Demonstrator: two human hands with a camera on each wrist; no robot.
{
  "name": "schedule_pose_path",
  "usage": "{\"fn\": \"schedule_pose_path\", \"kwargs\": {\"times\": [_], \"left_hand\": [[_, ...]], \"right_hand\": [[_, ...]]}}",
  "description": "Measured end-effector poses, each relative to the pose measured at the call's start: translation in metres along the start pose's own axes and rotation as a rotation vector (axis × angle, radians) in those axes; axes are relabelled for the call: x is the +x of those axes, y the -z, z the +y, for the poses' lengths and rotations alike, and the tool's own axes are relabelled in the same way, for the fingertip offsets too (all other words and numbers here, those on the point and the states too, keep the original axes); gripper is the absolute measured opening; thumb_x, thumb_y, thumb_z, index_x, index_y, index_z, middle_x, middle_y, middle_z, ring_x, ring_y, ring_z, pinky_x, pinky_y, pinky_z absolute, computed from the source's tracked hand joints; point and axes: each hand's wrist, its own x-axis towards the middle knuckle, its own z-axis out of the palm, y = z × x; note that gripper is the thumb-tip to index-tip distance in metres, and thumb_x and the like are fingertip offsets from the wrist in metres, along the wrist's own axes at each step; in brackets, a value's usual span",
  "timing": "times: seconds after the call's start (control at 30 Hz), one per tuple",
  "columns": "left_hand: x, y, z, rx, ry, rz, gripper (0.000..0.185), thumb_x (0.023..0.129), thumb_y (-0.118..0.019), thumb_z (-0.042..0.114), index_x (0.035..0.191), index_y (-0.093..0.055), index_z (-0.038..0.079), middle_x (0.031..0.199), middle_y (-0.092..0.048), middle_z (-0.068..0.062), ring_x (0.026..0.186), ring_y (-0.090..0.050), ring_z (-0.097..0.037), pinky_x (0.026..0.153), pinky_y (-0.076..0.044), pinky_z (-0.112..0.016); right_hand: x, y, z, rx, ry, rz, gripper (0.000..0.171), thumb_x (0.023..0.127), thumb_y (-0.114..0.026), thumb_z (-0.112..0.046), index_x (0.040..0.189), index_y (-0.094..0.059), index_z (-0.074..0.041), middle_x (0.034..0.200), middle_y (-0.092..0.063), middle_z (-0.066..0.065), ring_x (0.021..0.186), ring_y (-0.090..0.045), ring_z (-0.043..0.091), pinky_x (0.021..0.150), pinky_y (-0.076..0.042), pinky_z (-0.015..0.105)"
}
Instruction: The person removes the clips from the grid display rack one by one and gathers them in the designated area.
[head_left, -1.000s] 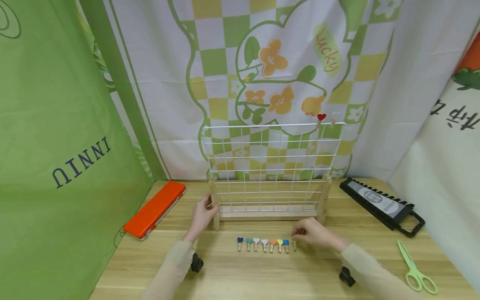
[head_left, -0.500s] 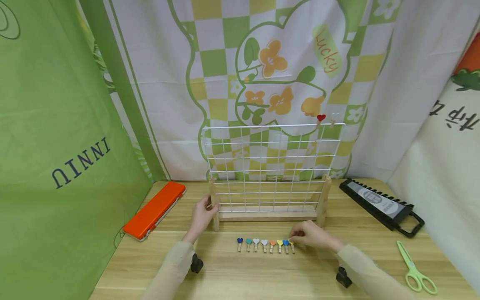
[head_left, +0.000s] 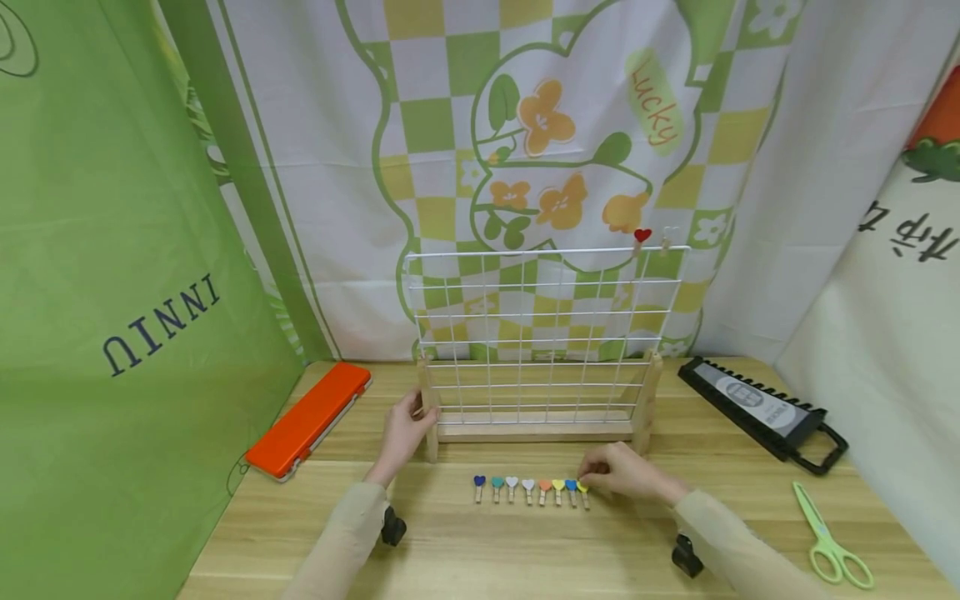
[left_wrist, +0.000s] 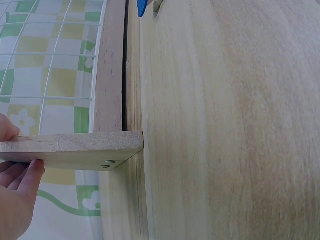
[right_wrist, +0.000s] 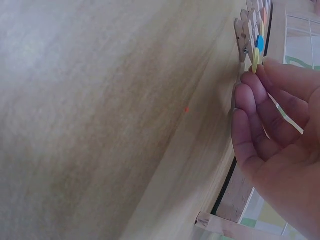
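A white wire grid rack with wooden legs stands at the back of the table. My left hand grips its left wooden leg, thumb on one side and fingers on the other. In front of the rack lies a row of several small wooden clothespins with coloured hearts, among them a dark blue one and an orange one. At the row's right end my right hand pinches a yellow-heart clothespin by its heart, close beside the blue-heart clothespin.
A red-heart clothespin and a pale-heart one sit on the rack's top wire. An orange case lies at the left. On the right are a black-edged tool with a handle and green scissors.
My right hand has shifted slightly left, bringing the yellow-heart clothespin at the row's end closer to the blue one. The left hand stays on the rack's leg.
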Motion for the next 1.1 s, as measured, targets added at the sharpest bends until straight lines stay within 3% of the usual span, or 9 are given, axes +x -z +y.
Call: {"fn": "schedule_pose_path", "kwargs": {"times": [0.23,0.37,0.57,0.73,0.9,1.0,1.1], "left_hand": [[0.000,0.001,0.002,0.004,0.008,-0.002,0.043,0.089,-0.066,-0.001,0.129,-0.056,-0.014,0.126,-0.062,-0.033,0.119,-0.062,-0.045,0.096,-0.058,-0.045],[0.000,0.001,0.001,0.012,0.009,-0.006,0.044,0.089,-0.066,0.000,0.130,-0.055,-0.013,0.126,-0.062,-0.033,0.119,-0.062,-0.045,0.096,-0.058,-0.046],[0.000,0.002,0.001,0.010,0.008,-0.005,0.045,0.089,-0.066,0.001,0.130,-0.056,-0.013,0.126,-0.063,-0.033,0.119,-0.062,-0.045,0.097,-0.058,-0.047],[0.000,0.002,0.001,0.027,-0.009,-0.001,0.042,0.089,-0.066,0.001,0.127,-0.057,-0.013,0.123,-0.064,-0.033,0.118,-0.063,-0.045,0.095,-0.058,-0.046],[0.000,0.001,0.000,0.036,-0.016,0.005,0.039,0.088,-0.067,0.001,0.124,-0.059,-0.013,0.121,-0.065,-0.033,0.116,-0.064,-0.045,0.094,-0.059,-0.044],[0.000,0.001,0.000,0.031,-0.014,0.004,0.038,0.088,-0.067,0.001,0.124,-0.059,-0.013,0.121,-0.065,-0.033,0.117,-0.063,-0.045,0.094,-0.059,-0.044],[-0.001,0.001,0.001,0.023,-0.008,0.001,0.039,0.088,-0.067,0.001,0.124,-0.059,-0.012,0.122,-0.065,-0.033,0.117,-0.063,-0.045,0.095,-0.058,-0.045]], "right_hand": [[-0.003,0.006,-0.003,-0.017,0.023,0.033,0.008,0.092,-0.068,-0.011,0.093,-0.075,-0.007,0.087,-0.076,0.005,0.072,-0.059,-0.003,0.061,-0.051,0.015],[-0.004,0.025,-0.013,-0.093,0.082,0.095,0.010,0.092,-0.068,-0.011,0.096,-0.075,-0.005,0.091,-0.076,0.007,0.079,-0.067,0.004,0.067,-0.058,0.019],[-0.002,0.088,-0.061,-0.206,0.178,0.309,0.013,0.087,-0.071,-0.003,0.099,-0.074,-0.006,0.093,-0.076,0.007,0.079,-0.067,0.004,0.070,-0.061,0.022],[-0.005,0.151,-0.107,-0.314,0.305,0.535,0.026,0.081,-0.074,0.006,0.102,-0.074,-0.009,0.096,-0.075,0.003,0.085,-0.063,-0.006,0.077,-0.057,0.011],[-0.004,0.204,-0.143,-0.336,0.403,0.737,0.030,0.076,-0.076,0.012,0.102,-0.074,-0.002,0.099,-0.074,0.009,0.092,-0.059,-0.012,0.085,-0.050,0.003],[-0.003,0.227,-0.156,-0.373,0.412,0.829,0.031,0.075,-0.077,0.012,0.102,-0.075,-0.001,0.098,-0.074,0.012,0.091,-0.058,-0.012,0.085,-0.048,0.002],[0.000,0.243,-0.162,-0.419,0.378,0.862,0.028,0.078,-0.077,0.008,0.104,-0.075,-0.002,0.098,-0.073,0.012,0.091,-0.057,-0.013,0.084,-0.046,0.001]]}}
